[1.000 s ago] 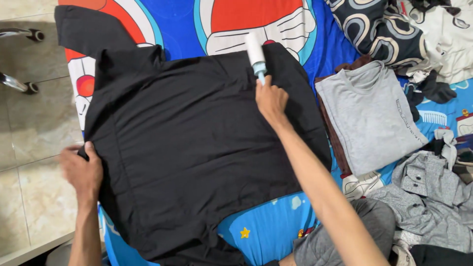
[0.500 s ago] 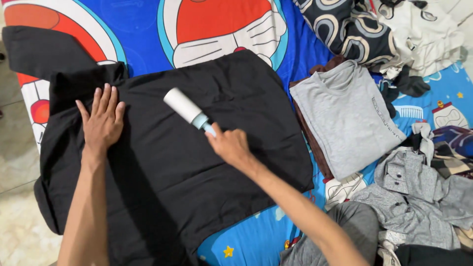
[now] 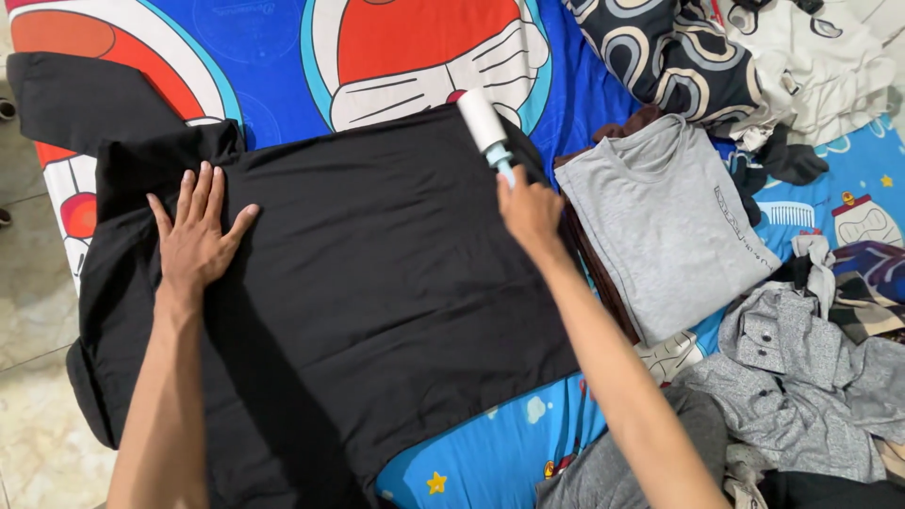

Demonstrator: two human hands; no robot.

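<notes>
- Your right hand was wrapped shut around the light blue handle of the lint roller, fingers curled tight, so that only a short piece of the handle showed above your knuckles.
- The lint roller's white roll lay tilted on the far edge of the black shirt, pointing away from you and a little to the left.
- Your left hand lay flat and open on the black shirt's left part, fingers spread wide, thumb out to the side, palm pressed to the cloth and holding nothing.
- The black shirt was spread out across the blue cartoon bedsheet, its left edge hanging over the side of the bed above the tiled floor.
- Just right of the black shirt lay a folded grey shirt, on top of a darker brown one.
- Further right of the black shirt was a loose heap of grey clothes; beyond its far right corner lay a dark patterned cloth.
</notes>
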